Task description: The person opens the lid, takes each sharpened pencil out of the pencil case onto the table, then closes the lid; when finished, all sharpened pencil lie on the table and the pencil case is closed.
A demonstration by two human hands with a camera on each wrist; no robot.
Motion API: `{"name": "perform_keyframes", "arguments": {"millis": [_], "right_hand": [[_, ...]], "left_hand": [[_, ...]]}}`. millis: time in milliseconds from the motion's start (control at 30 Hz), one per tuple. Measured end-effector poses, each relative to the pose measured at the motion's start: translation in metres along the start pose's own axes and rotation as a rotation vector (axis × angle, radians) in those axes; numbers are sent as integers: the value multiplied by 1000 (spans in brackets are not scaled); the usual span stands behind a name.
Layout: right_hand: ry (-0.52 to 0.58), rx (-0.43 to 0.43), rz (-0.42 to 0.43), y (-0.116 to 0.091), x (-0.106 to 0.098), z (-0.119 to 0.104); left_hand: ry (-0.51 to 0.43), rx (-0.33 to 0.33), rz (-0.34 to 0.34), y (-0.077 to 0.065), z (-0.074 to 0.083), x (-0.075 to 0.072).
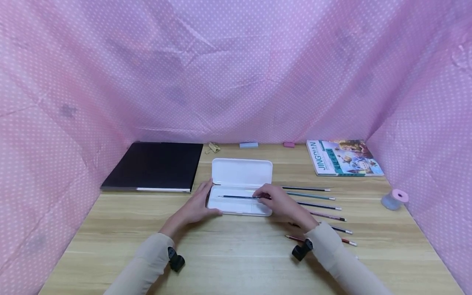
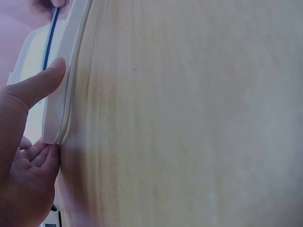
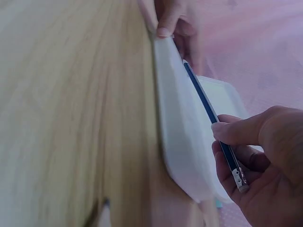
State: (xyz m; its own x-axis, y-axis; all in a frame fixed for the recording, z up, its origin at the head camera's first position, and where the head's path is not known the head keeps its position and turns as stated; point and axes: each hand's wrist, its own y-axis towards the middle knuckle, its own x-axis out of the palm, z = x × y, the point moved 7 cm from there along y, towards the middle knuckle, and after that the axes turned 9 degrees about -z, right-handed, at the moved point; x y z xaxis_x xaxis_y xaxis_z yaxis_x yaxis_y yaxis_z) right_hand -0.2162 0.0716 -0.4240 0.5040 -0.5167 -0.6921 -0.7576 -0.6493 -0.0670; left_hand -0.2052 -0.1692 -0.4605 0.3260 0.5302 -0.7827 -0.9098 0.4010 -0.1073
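Note:
A white pencil case lies open on the table, its lid tipped back away from the person. My left hand grips the case's left end, thumb on the near side and fingers against the end wall. Over the tray, my right hand pinches a dark blue pencil between thumb and fingers near its eraser end. The pencil's sharpened tip points left, along the case's length. In the right wrist view the pencil runs just above the case's rim; whether it touches the tray's bottom I cannot tell.
Several pencils lie in a column right of the case, some partly under the right forearm. A black folder is at left. Behind are a gold binder clip, a blue eraser, a pink eraser and a magazine. A small cylinder stands far right.

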Motion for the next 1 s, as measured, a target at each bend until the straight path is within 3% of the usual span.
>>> {"name": "perform_keyframes", "arguments": {"millis": [433,1000], "right_hand": [[-57,18,81,-75,-27,0],[-85,75,150,-171,-16,24]], "left_hand": [[-2,1,-7,0,1,-1],[-9,9,-8,-1,3,0]]}}
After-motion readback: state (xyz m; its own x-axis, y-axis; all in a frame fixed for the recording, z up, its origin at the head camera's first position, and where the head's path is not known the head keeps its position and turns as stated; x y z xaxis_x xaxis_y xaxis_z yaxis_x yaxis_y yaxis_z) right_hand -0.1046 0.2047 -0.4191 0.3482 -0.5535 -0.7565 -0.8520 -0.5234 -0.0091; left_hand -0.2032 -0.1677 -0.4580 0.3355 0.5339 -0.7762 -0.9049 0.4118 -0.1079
